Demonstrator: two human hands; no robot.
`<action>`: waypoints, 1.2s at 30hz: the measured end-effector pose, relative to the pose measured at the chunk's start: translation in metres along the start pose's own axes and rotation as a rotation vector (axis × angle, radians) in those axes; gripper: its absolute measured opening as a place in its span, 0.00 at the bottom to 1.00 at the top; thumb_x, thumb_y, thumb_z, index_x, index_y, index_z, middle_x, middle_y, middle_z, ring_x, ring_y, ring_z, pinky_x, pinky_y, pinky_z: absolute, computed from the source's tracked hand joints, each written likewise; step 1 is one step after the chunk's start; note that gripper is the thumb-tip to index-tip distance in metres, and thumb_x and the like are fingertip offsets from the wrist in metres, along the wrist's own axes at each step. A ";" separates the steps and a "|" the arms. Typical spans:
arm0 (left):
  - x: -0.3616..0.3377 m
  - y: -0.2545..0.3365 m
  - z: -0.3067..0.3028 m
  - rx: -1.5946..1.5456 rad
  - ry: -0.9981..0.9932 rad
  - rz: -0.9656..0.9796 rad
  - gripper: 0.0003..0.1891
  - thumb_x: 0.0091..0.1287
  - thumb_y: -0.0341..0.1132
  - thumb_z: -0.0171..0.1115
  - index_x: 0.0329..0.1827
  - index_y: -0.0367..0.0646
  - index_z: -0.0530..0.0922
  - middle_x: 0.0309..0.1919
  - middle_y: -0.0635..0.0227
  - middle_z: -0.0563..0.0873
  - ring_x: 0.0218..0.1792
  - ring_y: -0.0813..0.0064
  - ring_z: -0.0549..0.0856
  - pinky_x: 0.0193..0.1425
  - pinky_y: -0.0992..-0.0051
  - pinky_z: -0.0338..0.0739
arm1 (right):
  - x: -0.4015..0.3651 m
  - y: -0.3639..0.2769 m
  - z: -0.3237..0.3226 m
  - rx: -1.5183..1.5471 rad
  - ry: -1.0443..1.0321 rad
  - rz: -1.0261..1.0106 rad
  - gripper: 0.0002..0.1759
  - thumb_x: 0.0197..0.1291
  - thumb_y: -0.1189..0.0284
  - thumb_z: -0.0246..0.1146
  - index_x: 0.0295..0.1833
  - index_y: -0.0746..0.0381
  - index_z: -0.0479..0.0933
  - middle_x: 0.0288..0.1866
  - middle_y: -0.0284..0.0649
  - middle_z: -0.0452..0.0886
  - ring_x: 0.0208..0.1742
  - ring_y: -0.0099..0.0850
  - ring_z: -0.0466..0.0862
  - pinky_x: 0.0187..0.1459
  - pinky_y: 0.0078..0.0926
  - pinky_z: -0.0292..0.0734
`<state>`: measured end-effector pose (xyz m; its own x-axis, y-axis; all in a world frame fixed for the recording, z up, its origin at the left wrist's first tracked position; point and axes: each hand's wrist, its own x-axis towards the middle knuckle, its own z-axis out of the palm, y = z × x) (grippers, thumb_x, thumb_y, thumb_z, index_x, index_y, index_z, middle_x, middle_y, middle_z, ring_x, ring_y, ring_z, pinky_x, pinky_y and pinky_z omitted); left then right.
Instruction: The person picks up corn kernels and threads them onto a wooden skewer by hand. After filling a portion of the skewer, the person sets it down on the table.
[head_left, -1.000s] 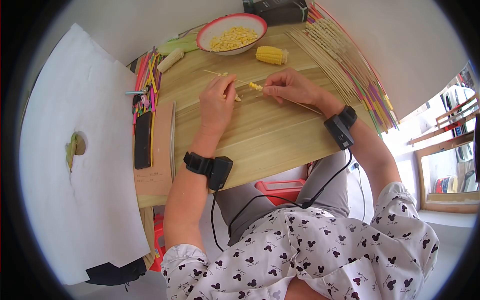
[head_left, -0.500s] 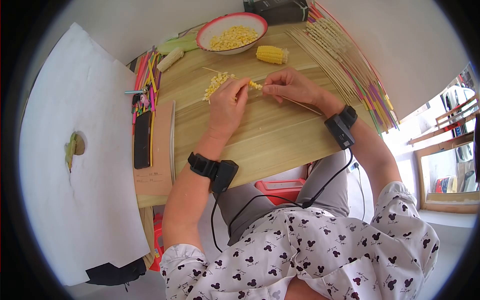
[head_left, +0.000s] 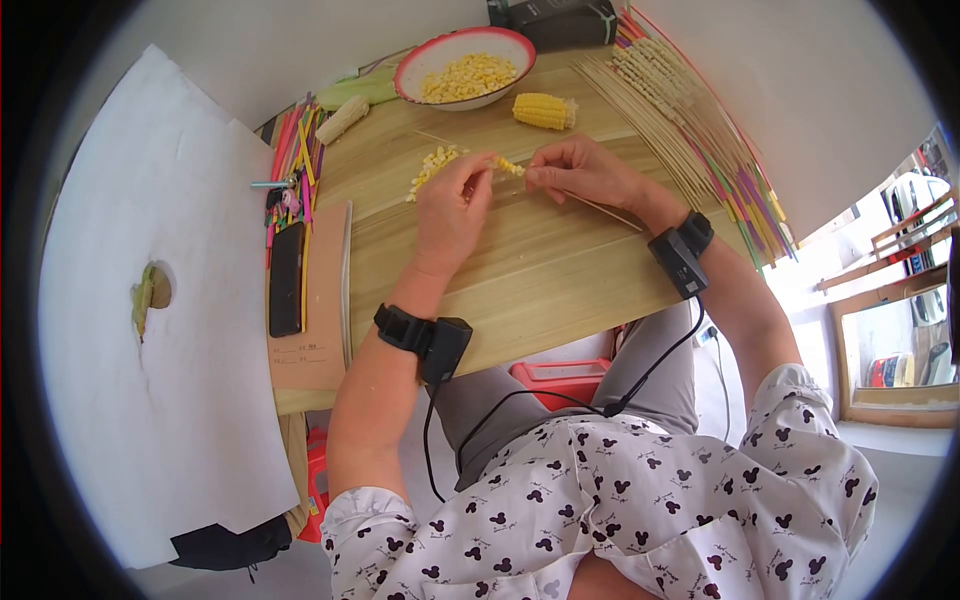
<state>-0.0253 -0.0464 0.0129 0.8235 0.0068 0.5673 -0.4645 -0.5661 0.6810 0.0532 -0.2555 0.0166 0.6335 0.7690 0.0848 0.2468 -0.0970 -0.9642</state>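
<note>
A thin bamboo skewer (head_left: 604, 213) runs between my two hands above the wooden table, with a short row of yellow corn kernels (head_left: 510, 167) threaded on it. My right hand (head_left: 585, 177) pinches the skewer just right of that row. At the row's left end, the fingertips of my left hand (head_left: 453, 205) close around the skewer; whether a loose kernel is between them is hidden. Beyond my left hand lies a small pile of loose corn kernels (head_left: 432, 163), partly covered by it.
At the back stand a red-rimmed bowl (head_left: 408, 80) of kernels and a partly stripped corn cob (head_left: 544, 111). A bare cob (head_left: 342, 120) lies left. Skewers, some threaded with pale kernels (head_left: 660, 75), line the right edge. A phone (head_left: 286, 278) rests on a brown notebook (head_left: 325, 300).
My left hand has shifted slightly, and its fingertips have moved a little along the skewer. The skewer's far tip has moved slightly right. My right hand has hardly moved.
</note>
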 end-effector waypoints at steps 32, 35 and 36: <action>0.005 -0.016 -0.026 0.463 -0.268 0.095 0.06 0.62 0.35 0.67 0.35 0.41 0.83 0.30 0.64 0.84 0.35 0.65 0.82 0.48 0.66 0.68 | 0.003 0.013 -0.010 -0.092 0.125 0.008 0.12 0.69 0.67 0.62 0.37 0.65 0.81 0.24 0.27 0.78 0.26 0.14 0.74 0.34 0.15 0.70; 0.005 -0.019 -0.024 0.448 -0.242 0.104 0.06 0.63 0.33 0.65 0.36 0.40 0.82 0.29 0.63 0.84 0.34 0.64 0.82 0.47 0.66 0.69 | 0.003 0.013 -0.010 -0.102 0.135 0.024 0.12 0.68 0.67 0.62 0.37 0.65 0.81 0.24 0.27 0.78 0.26 0.14 0.74 0.34 0.15 0.70; 0.005 -0.021 -0.023 0.434 -0.236 0.096 0.05 0.63 0.32 0.65 0.36 0.40 0.82 0.29 0.62 0.84 0.33 0.64 0.82 0.46 0.67 0.70 | 0.003 0.013 -0.010 -0.105 0.136 0.029 0.12 0.68 0.67 0.62 0.38 0.65 0.81 0.24 0.28 0.78 0.26 0.14 0.74 0.33 0.15 0.70</action>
<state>-0.0195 -0.0154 0.0123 0.8582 -0.2199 0.4638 -0.4044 -0.8462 0.3470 0.0661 -0.2608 0.0067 0.7329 0.6733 0.0975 0.2981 -0.1891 -0.9356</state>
